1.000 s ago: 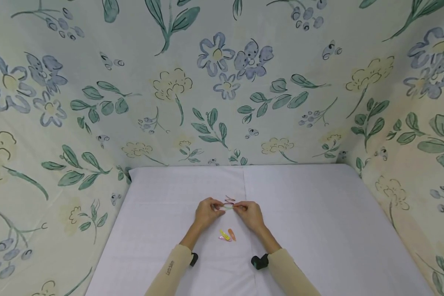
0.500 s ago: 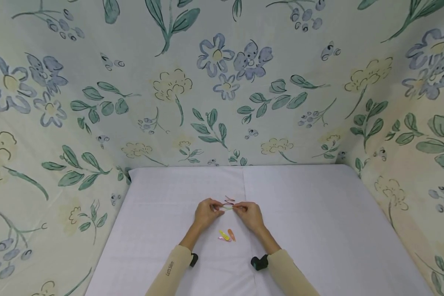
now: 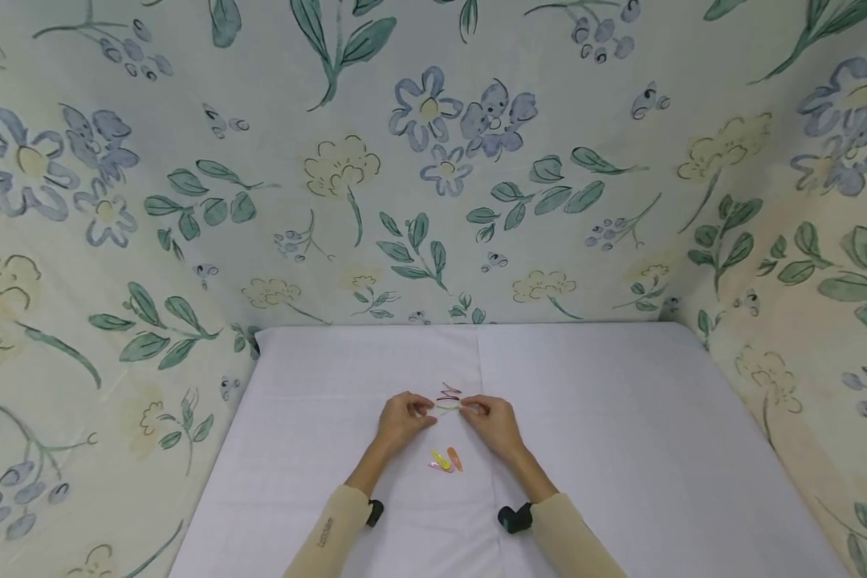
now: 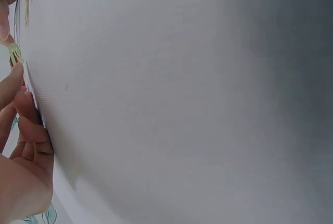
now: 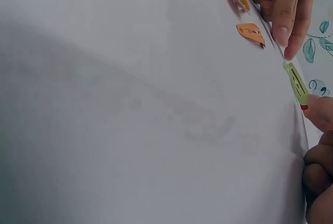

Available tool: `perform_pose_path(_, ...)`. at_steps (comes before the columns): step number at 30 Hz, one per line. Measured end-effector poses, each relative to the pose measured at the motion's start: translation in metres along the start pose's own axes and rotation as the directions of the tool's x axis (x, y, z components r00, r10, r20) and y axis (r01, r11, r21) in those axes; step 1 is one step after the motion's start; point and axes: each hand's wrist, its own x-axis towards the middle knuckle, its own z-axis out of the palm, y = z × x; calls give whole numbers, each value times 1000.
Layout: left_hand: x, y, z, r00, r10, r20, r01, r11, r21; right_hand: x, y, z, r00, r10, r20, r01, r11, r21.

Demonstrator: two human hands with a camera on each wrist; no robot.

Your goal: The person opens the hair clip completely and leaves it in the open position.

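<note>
A light green snap hair clip (image 5: 297, 82) lies between the two hands. In the head view my left hand (image 3: 402, 421) is at its left end, thumb and forefinger apart. The right wrist view has the left fingertips just short of the clip's near end. My right hand (image 3: 493, 423) pinches the other end, its thumb (image 5: 318, 110) covering the tip. Just beyond lie a dark red hair clip (image 3: 448, 398) and thin reddish clips (image 3: 451, 388) in a zigzag. The right hand's lower fingers are curled under and partly hidden.
Nearer the person lie a yellow hair clip (image 3: 440, 459), an orange hair clip (image 3: 455, 459) and a pink hair clip (image 3: 441, 468). A white cloth covers the table (image 3: 585, 417). Floral fabric (image 3: 433, 201) hangs behind and at both sides.
Both hands have drawn slightly apart; the left fingertips have come off the green clip's end, and more of the clip shows. The head view has shifted a little.
</note>
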Motion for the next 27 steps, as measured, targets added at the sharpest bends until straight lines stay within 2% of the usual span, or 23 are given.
perform_pose_path(5,-7,-1,-5,998,-35,51,36,999,-9,-8,2,-5,1000,11,-3,-10,1000,20)
perform_pose_path(13,-23,-1,-12,991,-44,124,48,998,-32,-22,3,-11,999,15,38,-17,999,37)
perform_pose_path(19,-34,1,-8,988,-25,155,30,999,-28,-30,1,-14,994,51,92,-52,999,11)
perform_pose_path(27,-46,7,-3,986,25,164,-23,1000,-15,-55,-1,-20,977,-2,211,3,1000,-3)
